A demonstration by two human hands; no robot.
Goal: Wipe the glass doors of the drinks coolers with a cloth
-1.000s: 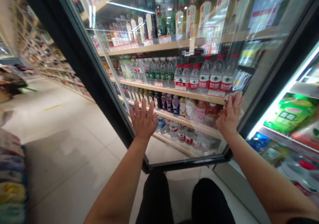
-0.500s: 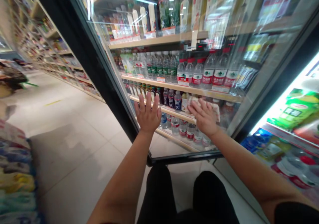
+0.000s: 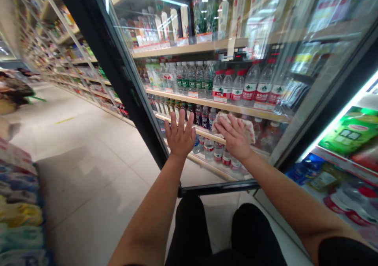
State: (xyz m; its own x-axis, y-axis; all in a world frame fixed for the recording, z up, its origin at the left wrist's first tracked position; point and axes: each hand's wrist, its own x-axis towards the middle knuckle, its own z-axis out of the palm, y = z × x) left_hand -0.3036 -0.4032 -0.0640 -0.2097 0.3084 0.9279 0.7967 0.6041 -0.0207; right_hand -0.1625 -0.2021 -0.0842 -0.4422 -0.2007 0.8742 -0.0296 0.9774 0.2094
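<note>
My left hand (image 3: pixel 180 137) lies flat on the open glass door (image 3: pixel 265 33) of a drinks fridge, fingers spread, holding nothing. Just to its right, my right hand (image 3: pixel 234 138) presses a pale cloth (image 3: pixel 249 127) flat against the glass, fingers stretched over it. Both hands sit low on the pane, above the door's black bottom frame (image 3: pixel 218 187). Rows of bottled drinks (image 3: pixel 236 86) on wooden shelves show in the glass.
The fridge's lit inside (image 3: pixel 348 140) with green and red packs is at the right. A tiled aisle (image 3: pixel 88 171) runs off to the left past long shelves (image 3: pixel 73 73). Stacked goods (image 3: pixel 17 214) stand at the near left. A person (image 3: pixel 12 92) is far down the aisle.
My right hand has wiped the cloth leftward across the glass, from near the door's right edge to beside my left hand. The left hand has stayed flat on the pane.
</note>
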